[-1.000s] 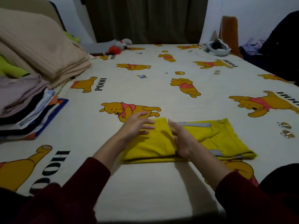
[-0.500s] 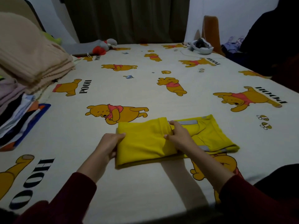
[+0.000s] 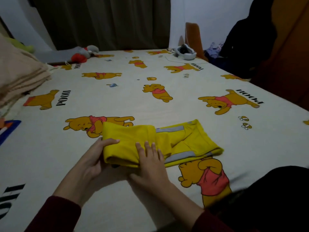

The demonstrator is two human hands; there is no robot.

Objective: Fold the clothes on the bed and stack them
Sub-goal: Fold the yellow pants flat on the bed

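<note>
The yellow garment (image 3: 133, 144) is lying on the bed sheet (image 3: 184, 106), near the front edge. It's soft, smooth cloth w/ gray strips, folded into a flat long shape, its long side running left to right. The left hand (image 3: 93, 158) is gripping the left end, thumb on top, fingers prob. tucked under. The right hand (image 3: 150, 163) is lying flat w/ straight fingers, pressing the middle. A tan ribbed blanket (image 3: 18, 77) is sitting folded at far left.
</note>
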